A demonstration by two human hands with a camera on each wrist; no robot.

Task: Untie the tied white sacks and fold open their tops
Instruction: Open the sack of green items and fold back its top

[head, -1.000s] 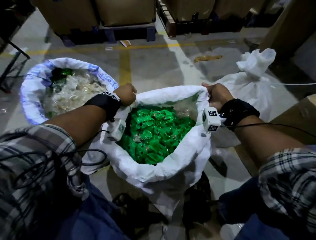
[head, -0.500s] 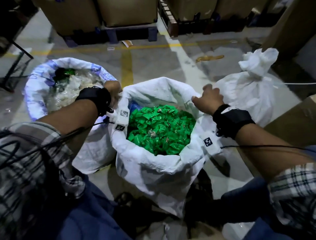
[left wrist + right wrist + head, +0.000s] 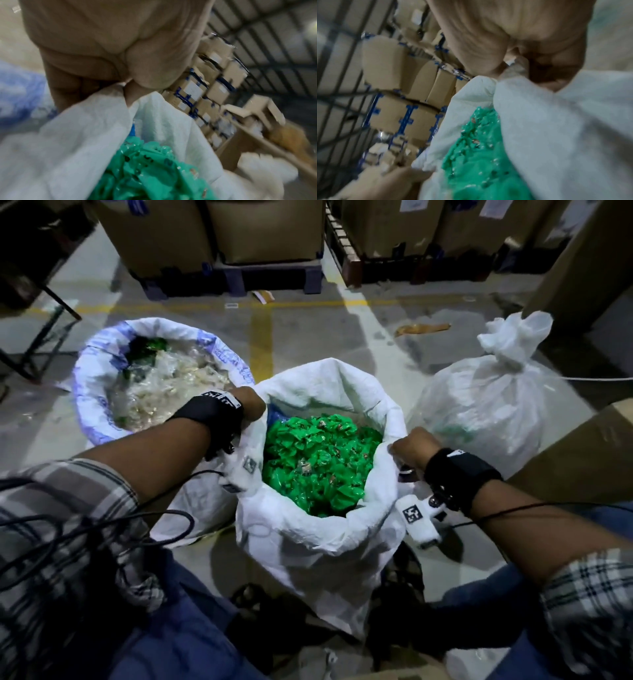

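Observation:
An open white sack (image 3: 308, 546) full of green packets (image 3: 318, 460) stands on the floor between my knees. My left hand (image 3: 251, 409) grips the sack's left rim, and the left wrist view shows the fingers (image 3: 96, 75) curled over the white cloth (image 3: 89, 121). My right hand (image 3: 411, 445) grips the right rim; in the right wrist view the fingers (image 3: 547, 70) pinch a fold of the cloth (image 3: 556, 121). The near rim is rolled outward. A tied white sack (image 3: 486, 409) stands at the right, its neck knotted (image 3: 510, 357).
Another open sack (image 3: 102, 371) with blue print, holding clear and green packets, stands at the left. Cardboard boxes on pallets (image 3: 274, 237) line the back. A large carton (image 3: 589, 453) sits by my right arm. A metal stand leg (image 3: 51, 313) rises at the far left.
Both hands let go of the far rim, moved nearer along the sides and took hold again. The sack's back wall now stands taller and the mouth is rounder.

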